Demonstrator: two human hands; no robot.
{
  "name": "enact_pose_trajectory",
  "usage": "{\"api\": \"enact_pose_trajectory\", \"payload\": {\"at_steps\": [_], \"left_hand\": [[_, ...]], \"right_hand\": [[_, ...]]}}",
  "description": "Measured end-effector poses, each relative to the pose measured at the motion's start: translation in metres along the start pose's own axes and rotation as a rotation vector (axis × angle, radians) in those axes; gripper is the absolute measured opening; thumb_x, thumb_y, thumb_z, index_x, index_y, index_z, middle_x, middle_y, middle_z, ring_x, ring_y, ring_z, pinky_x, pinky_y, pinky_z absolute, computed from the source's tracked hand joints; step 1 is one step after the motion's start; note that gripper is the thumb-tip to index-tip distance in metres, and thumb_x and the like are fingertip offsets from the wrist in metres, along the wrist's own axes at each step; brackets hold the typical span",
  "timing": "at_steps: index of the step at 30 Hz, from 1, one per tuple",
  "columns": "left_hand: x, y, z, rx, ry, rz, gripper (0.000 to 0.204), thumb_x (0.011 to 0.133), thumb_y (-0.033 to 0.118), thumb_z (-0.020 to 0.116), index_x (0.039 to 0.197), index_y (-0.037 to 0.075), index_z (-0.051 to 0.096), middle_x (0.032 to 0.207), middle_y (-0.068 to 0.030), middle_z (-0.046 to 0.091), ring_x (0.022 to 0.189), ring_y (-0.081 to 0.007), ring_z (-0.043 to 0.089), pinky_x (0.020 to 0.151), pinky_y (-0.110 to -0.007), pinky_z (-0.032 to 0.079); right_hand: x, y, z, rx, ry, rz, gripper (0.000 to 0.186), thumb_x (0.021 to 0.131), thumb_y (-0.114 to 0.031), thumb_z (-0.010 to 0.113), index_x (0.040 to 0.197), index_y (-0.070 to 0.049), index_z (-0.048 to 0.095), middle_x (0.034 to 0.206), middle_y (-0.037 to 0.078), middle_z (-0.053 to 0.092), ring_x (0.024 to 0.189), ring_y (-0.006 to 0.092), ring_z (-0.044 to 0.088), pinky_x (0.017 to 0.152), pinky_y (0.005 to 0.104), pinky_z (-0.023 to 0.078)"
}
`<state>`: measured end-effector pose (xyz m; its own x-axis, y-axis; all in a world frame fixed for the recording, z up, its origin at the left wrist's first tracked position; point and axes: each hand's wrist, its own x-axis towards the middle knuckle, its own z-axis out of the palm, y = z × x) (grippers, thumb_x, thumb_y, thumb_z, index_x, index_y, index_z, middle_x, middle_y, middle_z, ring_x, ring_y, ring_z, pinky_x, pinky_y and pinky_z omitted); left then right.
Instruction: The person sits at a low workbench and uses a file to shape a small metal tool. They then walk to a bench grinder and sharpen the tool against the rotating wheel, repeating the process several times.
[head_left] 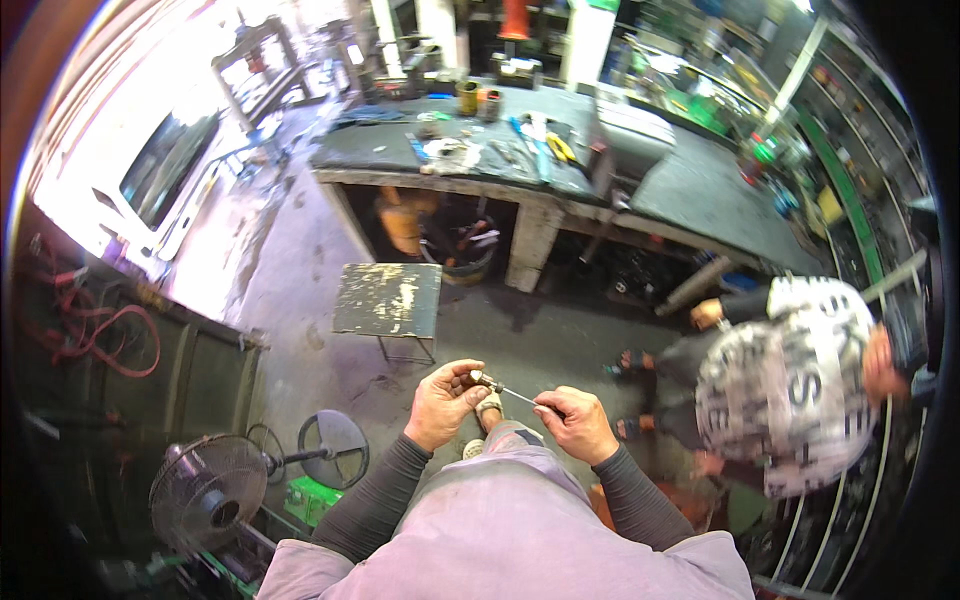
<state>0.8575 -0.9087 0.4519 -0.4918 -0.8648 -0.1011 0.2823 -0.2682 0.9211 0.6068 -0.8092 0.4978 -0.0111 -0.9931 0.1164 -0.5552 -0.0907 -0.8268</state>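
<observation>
In front of my body, my left hand (438,406) pinches a small brass-coloured metal fitting (485,380) between thumb and fingers. My right hand (578,424) is closed round one end of a thin, straight metal rod (519,397). The rod's other end meets the fitting; whether it goes inside cannot be made out. Whatever handle the rod may have is hidden in my right fist. Both hands are above the floor, over my shoes (488,410), apart from any bench.
A dark workbench (690,200) with pliers (562,148), cans and a vise (615,150) runs across the far side. Before it stands a worn stool (388,300). A fan (208,492) is at lower left. At right, another person (790,390) wears a patterned shirt.
</observation>
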Motion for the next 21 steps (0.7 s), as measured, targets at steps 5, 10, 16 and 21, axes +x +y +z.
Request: {"api": "enact_pose_trajectory", "payload": {"at_steps": [5, 10, 16, 21], "left_hand": [[0.028, 0.072, -0.039, 0.828, 0.200, 0.286, 0.052, 0.086, 0.005, 0.089, 0.134, 0.006, 0.070, 0.139, -0.0132, 0.070, 0.119, -0.0280, 0.072, 0.104, -0.038, 0.060], [0.027, 0.082, -0.114, 1.030, 0.152, 0.161, 0.033, 0.097, 0.028, 0.082, 0.123, 0.009, 0.074, 0.101, -0.0132, 0.072, 0.096, -0.0349, 0.072, 0.082, -0.044, 0.058], [-0.002, 0.113, -0.171, 1.039, 0.368, 0.151, 0.030, 0.098, 0.029, 0.080, 0.119, 0.008, 0.075, 0.101, -0.0135, 0.076, 0.087, -0.0319, 0.074, 0.079, -0.043, 0.058], [-0.050, 0.154, -0.236, 1.014, 0.706, 0.191, 0.027, 0.093, 0.024, 0.084, 0.110, 0.005, 0.078, 0.096, -0.0133, 0.078, 0.084, -0.0299, 0.075, 0.076, -0.041, 0.059]], "right_hand": [[0.116, 0.008, 0.029, -0.013, -0.190, -0.240, 0.011, 0.094, -0.012, 0.081, 0.102, -0.005, 0.079, 0.084, 0.013, 0.071, 0.073, 0.0326, 0.070, 0.066, 0.0420, 0.056], [0.214, -0.011, 0.074, -0.068, -0.468, -0.440, 0.012, 0.097, -0.019, 0.080, 0.101, -0.008, 0.079, 0.086, 0.011, 0.073, 0.076, 0.0316, 0.073, 0.069, 0.0416, 0.059], [0.293, -0.034, 0.146, 0.038, -0.721, -0.505, 0.022, 0.099, -0.025, 0.080, 0.110, -0.006, 0.079, 0.096, 0.014, 0.078, 0.087, 0.0325, 0.077, 0.077, 0.0407, 0.061], [0.355, -0.099, 0.228, 0.085, -0.935, -0.374, 0.030, 0.102, -0.028, 0.080, 0.120, -0.004, 0.079, 0.103, 0.013, 0.081, 0.091, 0.0274, 0.078, 0.081, 0.0378, 0.061]]}}
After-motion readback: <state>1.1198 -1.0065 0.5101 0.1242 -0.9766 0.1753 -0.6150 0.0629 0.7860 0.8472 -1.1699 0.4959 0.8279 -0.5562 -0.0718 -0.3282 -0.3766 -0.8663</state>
